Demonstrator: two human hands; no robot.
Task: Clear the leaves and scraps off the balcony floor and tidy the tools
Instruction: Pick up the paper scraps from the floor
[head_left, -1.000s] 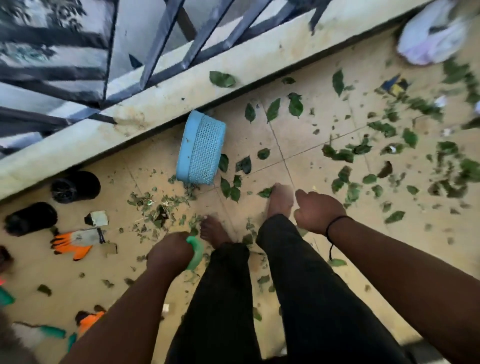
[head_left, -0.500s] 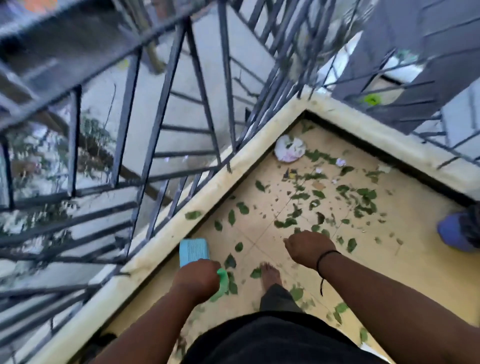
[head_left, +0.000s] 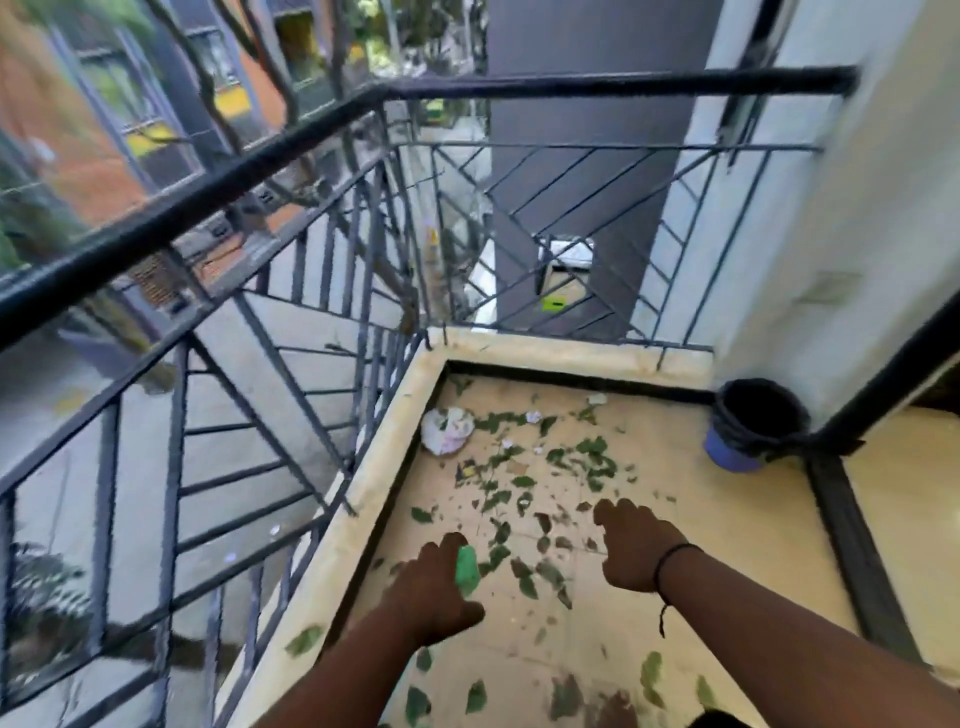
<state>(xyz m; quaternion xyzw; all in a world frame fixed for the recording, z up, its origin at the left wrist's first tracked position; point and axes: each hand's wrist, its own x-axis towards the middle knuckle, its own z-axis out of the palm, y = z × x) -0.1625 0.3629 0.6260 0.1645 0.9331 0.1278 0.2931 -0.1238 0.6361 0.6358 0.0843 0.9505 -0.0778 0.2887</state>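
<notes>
item 1. left hand (head_left: 434, 587): fingers were curled round a green handle (head_left: 466, 570), only the upper end of it showing past the knuckles. what tool it belonged to could not be told. judged: it was carried upright and close so that it stayed ready for use on the floor ahead.

item 2. right hand (head_left: 636, 545): held out level, palm down, fingers loosely bent, grasping nothing. a black wrist cord (head_left: 670, 564) sat behind it. judged: kept free for picking up scraps or for balance.

item 3. leaves (head_left: 561, 467): green, whole and torn, scattered over the tiled balcony floor (head_left: 675, 613), thickest just beyond both hands and between them, with a few nearer the person than the hands. none gathered yet; the clearing was judged barely begun here.

item 4. crumpled white paper (head_left: 447, 428): lay well ahead of the left hand, against the foot of the kerb (head_left: 363, 483) under the railing (head_left: 291, 140), a spot where loose litter would tend to lodge.

item 5. blue bin (head_left: 753, 426): dark liner, open mouth, standing far ahead of the right hand in the corner by the wall. judged the likely place for the scraps.
</notes>
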